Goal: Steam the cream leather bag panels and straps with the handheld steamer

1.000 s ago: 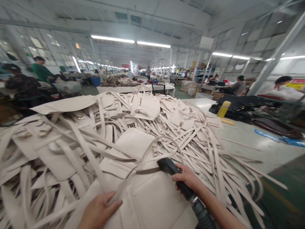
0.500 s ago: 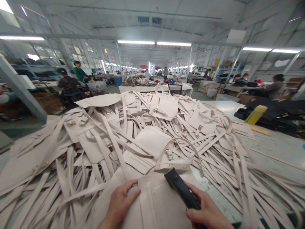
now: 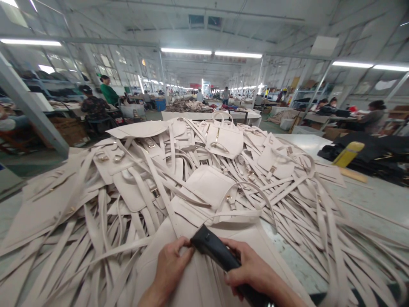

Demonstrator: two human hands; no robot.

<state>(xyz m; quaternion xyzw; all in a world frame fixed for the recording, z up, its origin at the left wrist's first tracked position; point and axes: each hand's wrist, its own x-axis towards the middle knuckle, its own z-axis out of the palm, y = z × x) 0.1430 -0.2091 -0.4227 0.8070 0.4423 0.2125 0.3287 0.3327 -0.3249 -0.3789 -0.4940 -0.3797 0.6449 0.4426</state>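
Note:
My right hand [image 3: 252, 270] is wrapped round a black handheld tool [image 3: 217, 247], long and slightly curved, with a broad squared end; its exact kind cannot be made out. That end rests at the upper edge of a cream bag piece [image 3: 204, 281] in front of me, close to my left fingertips. With thumb and forefinger pinched together, my left hand [image 3: 174, 266] holds the piece's edge. Beneath it spreads a larger cream panel [image 3: 271, 256]. A curved cream strap [image 3: 234, 215] lies just beyond the tool.
A big heap of cream straps [image 3: 287, 217] and bag panels [image 3: 209, 185] with gold buckles covers the table [image 3: 361, 204]. At right are a yellow tool [image 3: 348, 153] and black material [image 3: 383, 153]. Several people sit or stand at benches farther off, one in a green top [image 3: 109, 91].
My right hand has brought the black tool leftward, its broad end now beside my left fingertips at the piece's edge. My left hand keeps its pinch, and the view has tilted slightly.

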